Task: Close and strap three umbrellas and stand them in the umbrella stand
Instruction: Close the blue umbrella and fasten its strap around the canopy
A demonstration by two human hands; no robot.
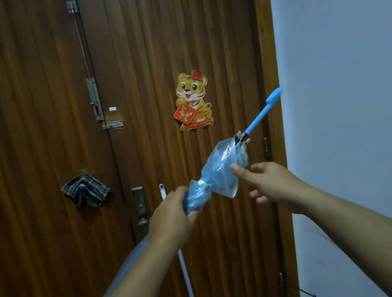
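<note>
My left hand (173, 220) has its fingers wrapped tight around the lower end of the folded blue umbrella (216, 171), which slants up and to the right in front of the wooden door (28, 125), its blue handle (265, 110) near the wall (354, 42). My right hand (272, 184) touches the loose canopy, fingers spread and holding nothing.

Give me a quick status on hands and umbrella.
Left hand gripping the folded translucent blue plastic umbrella. Right hand open, thumb on its loose canopy. Not visibly strapped. Nothing in the way.
</note>
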